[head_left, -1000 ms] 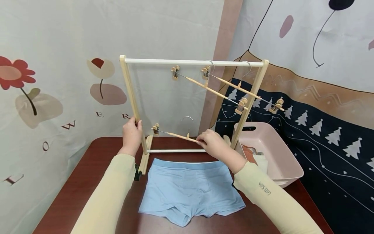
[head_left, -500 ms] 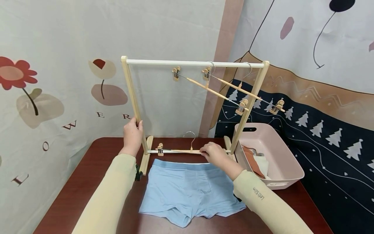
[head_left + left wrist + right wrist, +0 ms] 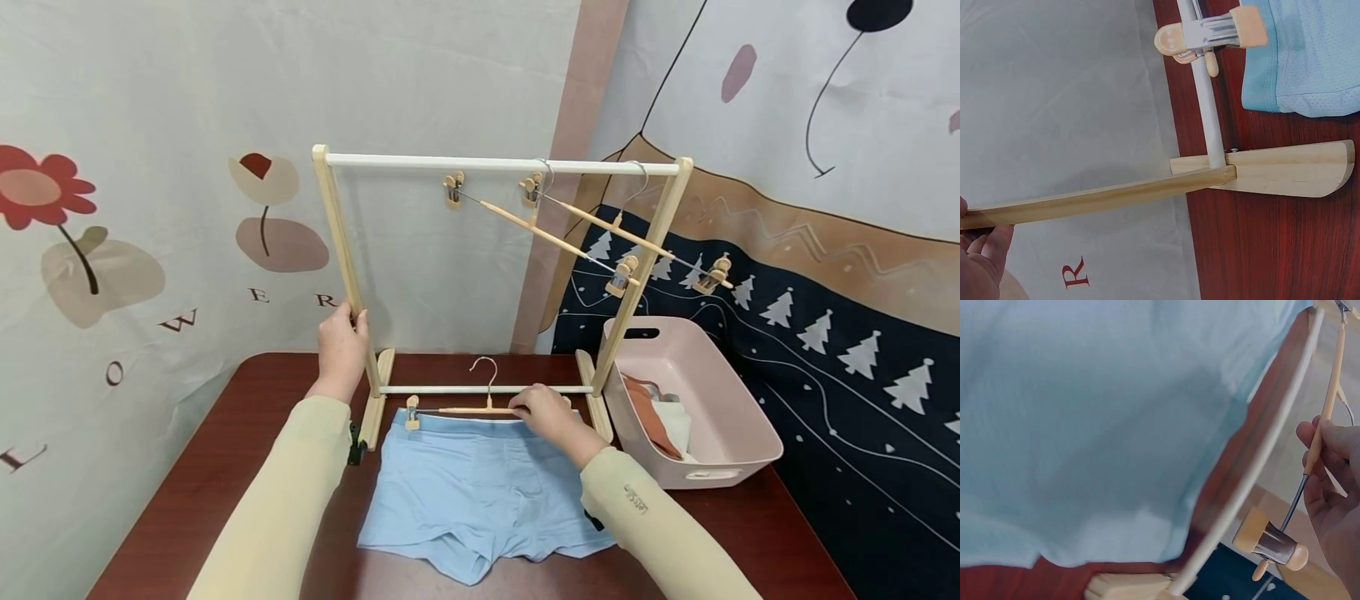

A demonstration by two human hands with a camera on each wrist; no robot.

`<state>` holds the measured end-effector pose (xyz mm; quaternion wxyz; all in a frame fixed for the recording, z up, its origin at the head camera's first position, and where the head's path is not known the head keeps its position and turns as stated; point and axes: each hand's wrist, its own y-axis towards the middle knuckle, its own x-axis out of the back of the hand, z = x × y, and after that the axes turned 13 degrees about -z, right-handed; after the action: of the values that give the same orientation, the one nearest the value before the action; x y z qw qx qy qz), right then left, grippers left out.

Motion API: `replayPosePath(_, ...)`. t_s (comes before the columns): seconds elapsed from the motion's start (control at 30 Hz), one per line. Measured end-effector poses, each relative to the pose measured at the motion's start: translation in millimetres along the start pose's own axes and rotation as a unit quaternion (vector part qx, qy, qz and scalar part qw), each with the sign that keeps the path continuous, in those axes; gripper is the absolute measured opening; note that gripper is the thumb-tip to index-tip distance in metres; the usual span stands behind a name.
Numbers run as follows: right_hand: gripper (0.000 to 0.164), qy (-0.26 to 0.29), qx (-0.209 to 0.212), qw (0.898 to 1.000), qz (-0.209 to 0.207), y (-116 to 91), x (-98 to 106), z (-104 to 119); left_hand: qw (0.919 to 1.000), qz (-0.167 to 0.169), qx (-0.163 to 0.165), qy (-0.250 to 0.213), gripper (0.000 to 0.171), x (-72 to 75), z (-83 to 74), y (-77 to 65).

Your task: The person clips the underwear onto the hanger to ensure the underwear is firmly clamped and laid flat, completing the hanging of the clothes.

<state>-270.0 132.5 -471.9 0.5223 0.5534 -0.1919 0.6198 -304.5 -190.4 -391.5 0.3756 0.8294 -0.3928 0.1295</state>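
Observation:
My left hand point(image 3: 341, 350) grips the left upright of a wooden drying rack point(image 3: 335, 225); its thumb and fingers lie round the post in the left wrist view. With its fingertips, my right hand point(image 3: 551, 417) pinches the wooden bar of a clip hanger point(image 3: 468, 410), its hook pointing up. One clip point(image 3: 1210, 34) sits at the hanger's left end, another clip point(image 3: 1269, 544) at its right end. Both clips look shut. In the head view the bar appears over the waistband of light blue boxer briefs point(image 3: 480, 492), spread flat on the table. My right hand and sleeve cover their right side.
Two more clip hangers point(image 3: 528, 225) hang from the rack's white top rod point(image 3: 480, 161), near its right end. A pink basket point(image 3: 731, 400) with folded orange and white cloth point(image 3: 656, 417) stands at right on the dark red table point(image 3: 247, 467). Patterned fabric hangs behind.
My right hand has lowered the clip hanger from behind the rack's bottom rod towards the briefs' waistband, levelling it on the way. My left hand stays on the post.

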Motion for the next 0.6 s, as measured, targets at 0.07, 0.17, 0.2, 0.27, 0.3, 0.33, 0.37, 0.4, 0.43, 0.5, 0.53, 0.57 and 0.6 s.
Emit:
replayPosePath(0.07,0.016,0.007,-0.019,1.0,0.012,0.2,-5.3,-2.2,1.0,0.0,-0.001,-0.001,0.029,0.1,0.2,-0.4)
replayPosePath(0.17,0.017,0.015,-0.032,0.999,0.021,1.2,-9.8,-4.0,1.0,-0.002,-0.004,0.0,0.029,0.5,0.2,-0.7)
replayPosePath(0.2,0.017,0.017,-0.035,0.999,0.021,1.8,-11.1,-4.7,1.0,-0.003,-0.005,0.0,0.028,0.4,0.4,-0.7)
replayPosePath(0.27,0.016,0.023,-0.045,0.999,0.019,2.9,-12.6,-5.5,1.0,-0.004,-0.005,0.0,0.028,0.4,0.6,-0.9)
replayPosePath(0.3,0.016,0.026,-0.05,0.998,0.016,3.6,-13.1,-5.8,1.0,-0.003,-0.005,-0.001,0.028,0.3,0.6,-0.9)
replayPosePath(0.33,0.016,0.03,-0.055,0.998,0.014,4.4,-14.0,-6.4,1.0,-0.002,-0.005,-0.002,0.028,0.2,0.6,-1.0)
replayPosePath(0.37,0.015,0.032,-0.059,0.998,0.011,5.3,-15.1,-7.2,1.0,-0.002,-0.005,-0.002,0.028,0.0,0.7,-1.1)
replayPosePath(0.4,0.015,0.034,-0.065,0.997,0.009,6.3,-16.0,-7.7,1.0,-0.001,-0.005,-0.002,0.028,0.0,0.6,-1.3)
replayPosePath(0.43,0.015,0.033,-0.068,0.997,0.007,7.2,-16.9,-8.3,1.0,-0.001,-0.005,-0.002,0.029,0.1,0.5,-1.3)
replayPosePath(0.5,0.015,0.026,-0.071,0.997,0.006,9.2,-19.3,-9.4,1.0,-0.001,-0.006,-0.003,0.029,0.0,0.4,-1.2)
replayPosePath(0.53,0.015,0.023,-0.071,0.997,0.007,10.3,-20.6,-10.0,1.0,-0.002,-0.006,-0.003,0.028,0.1,0.3,-1.1)
replayPosePath(0.57,0.015,0.017,-0.071,0.997,0.009,11.4,-21.9,-10.5,1.0,-0.004,-0.007,-0.003,0.028,0.2,0.3,-1.0)
replayPosePath(0.6,0.015,0.014,-0.073,0.997,0.011,12.6,-23.2,-10.8,1.0,-0.006,-0.006,-0.003,0.027,0.3,0.4,-0.9)
